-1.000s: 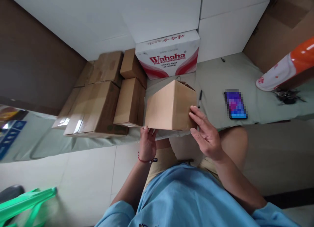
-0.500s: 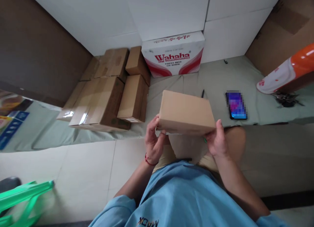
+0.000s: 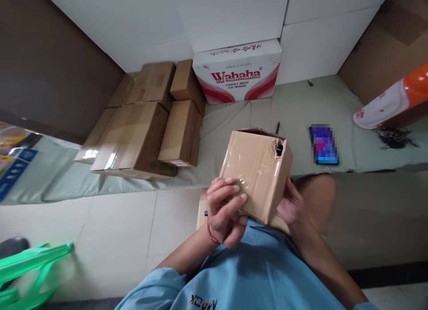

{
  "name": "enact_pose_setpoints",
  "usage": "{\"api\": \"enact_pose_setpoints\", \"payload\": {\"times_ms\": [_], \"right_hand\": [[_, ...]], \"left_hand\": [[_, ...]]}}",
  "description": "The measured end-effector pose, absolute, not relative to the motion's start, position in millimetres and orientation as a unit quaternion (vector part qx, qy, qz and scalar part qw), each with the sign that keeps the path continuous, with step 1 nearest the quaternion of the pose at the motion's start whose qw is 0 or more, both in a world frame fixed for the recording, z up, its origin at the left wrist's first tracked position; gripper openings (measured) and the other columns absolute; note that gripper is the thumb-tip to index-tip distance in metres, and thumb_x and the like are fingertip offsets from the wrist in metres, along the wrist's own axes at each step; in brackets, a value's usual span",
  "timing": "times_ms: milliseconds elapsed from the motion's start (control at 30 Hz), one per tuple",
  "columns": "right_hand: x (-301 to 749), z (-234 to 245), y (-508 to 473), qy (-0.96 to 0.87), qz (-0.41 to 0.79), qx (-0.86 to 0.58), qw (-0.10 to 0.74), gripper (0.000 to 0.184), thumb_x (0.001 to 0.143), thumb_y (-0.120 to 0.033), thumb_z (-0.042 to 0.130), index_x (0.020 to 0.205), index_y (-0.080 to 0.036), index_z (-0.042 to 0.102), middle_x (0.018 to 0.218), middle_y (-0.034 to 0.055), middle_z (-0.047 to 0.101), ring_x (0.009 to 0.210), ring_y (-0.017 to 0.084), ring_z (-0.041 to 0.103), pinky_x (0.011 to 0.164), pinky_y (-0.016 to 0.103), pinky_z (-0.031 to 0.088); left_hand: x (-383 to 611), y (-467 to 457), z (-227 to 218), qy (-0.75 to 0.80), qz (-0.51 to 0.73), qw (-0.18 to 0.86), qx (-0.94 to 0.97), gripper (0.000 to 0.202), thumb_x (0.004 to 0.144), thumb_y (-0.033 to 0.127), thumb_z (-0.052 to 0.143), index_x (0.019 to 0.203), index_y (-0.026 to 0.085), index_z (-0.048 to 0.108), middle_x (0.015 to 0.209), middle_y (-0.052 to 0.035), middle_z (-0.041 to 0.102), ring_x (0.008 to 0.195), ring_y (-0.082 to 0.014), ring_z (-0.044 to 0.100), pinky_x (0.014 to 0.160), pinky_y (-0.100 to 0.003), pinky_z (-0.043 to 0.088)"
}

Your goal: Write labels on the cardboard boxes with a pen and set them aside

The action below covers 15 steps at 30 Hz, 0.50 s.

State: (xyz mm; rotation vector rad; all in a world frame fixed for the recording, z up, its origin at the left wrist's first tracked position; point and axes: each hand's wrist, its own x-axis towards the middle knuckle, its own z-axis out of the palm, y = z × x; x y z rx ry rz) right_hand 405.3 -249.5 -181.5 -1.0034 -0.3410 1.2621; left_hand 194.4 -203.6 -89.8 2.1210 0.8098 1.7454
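Note:
I hold a small brown cardboard box [image 3: 259, 171] in both hands above my lap, tilted so its taped face points at me. Clear tape shines across that face, and a torn hole shows near its upper right corner. My left hand [image 3: 225, 212] grips the box's lower left edge, fingers curled over the taped face; a red string is on that wrist. My right hand [image 3: 292, 205] clasps the box's right lower side from behind, its fingers mostly hidden.
A low platform with a pale green cover [image 3: 301, 109] holds several stacked brown boxes [image 3: 133, 136], a white and red Wahaha carton [image 3: 239, 71], a pen [image 3: 277, 127], a phone [image 3: 323, 145], keys [image 3: 394, 138] and an orange and white object [image 3: 391, 100]. A green plastic stool [image 3: 30, 267] stands at lower left.
The box was lifted off the platform edge, brought toward me and rotated, so its taped face with the hole now shows. Both hands shifted their grip along with it.

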Motion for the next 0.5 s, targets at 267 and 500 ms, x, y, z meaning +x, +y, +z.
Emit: {"api": "enact_pose_setpoints", "payload": {"times_ms": [267,500], "right_hand": [[405,-164,-253,-0.215,0.507,-0.484,0.680,0.041,0.086,-0.053,0.086,0.124,-0.038,0.080,0.134,0.0016,0.081,0.131,0.026,0.072,0.120,0.050,0.055],[418,-144,-250,-0.275,0.426,-0.528,0.681,0.033,0.084,-0.039,0.090,0.114,-0.032,0.080,0.110,0.0012,0.082,0.106,0.023,0.074,0.101,0.041,0.061]], "left_hand": [[168,-183,-81,0.371,0.612,0.289,0.636,0.060,0.099,0.071,0.062,0.144,0.032,0.071,0.148,-0.0125,0.059,0.153,-0.0408,0.049,0.136,-0.061,0.030],[142,-167,-113,0.460,0.550,0.486,0.500,0.051,0.075,0.038,0.100,0.118,0.022,0.078,0.130,-0.0133,0.074,0.134,-0.0335,0.067,0.120,-0.043,0.051]]}}
